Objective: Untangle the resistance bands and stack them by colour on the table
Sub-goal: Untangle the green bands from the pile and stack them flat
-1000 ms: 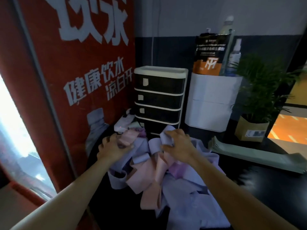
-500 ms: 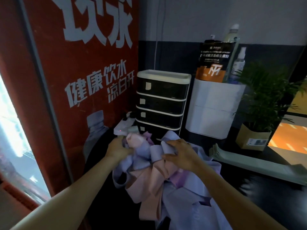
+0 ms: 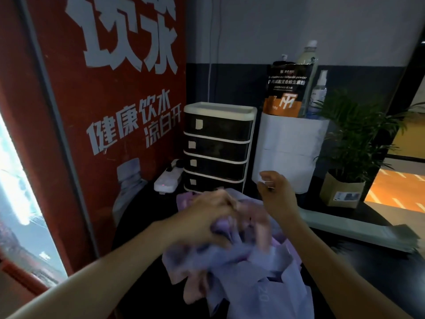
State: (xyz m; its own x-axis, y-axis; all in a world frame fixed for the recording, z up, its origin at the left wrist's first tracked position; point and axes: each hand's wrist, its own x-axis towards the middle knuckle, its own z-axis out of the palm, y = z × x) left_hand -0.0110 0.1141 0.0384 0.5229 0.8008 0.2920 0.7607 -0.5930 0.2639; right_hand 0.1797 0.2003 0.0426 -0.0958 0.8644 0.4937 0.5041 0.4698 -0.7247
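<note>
A tangled heap of lilac, pink and purple resistance bands (image 3: pixel 259 279) lies on the dark table (image 3: pixel 368 268) in front of me. My left hand (image 3: pixel 207 217) is blurred; it grips a bunch of the bands at the top of the heap. My right hand (image 3: pixel 274 192) hovers above the heap's far right side, off the bands, fingers loosely curled and holding nothing. A stack of pale green bands (image 3: pixel 358 229) lies flat on the table to the right.
A black drawer unit (image 3: pixel 217 146) and a white bin (image 3: pixel 289 155) stand behind the heap. A white power strip (image 3: pixel 166 180) lies at the back left. A potted plant (image 3: pixel 345 180) stands at the right. A red poster wall (image 3: pixel 103 111) borders the left.
My right hand has let go of the bands and lifted up to the right. My left hand has moved right over the heap, pulling a bunch of bands.
</note>
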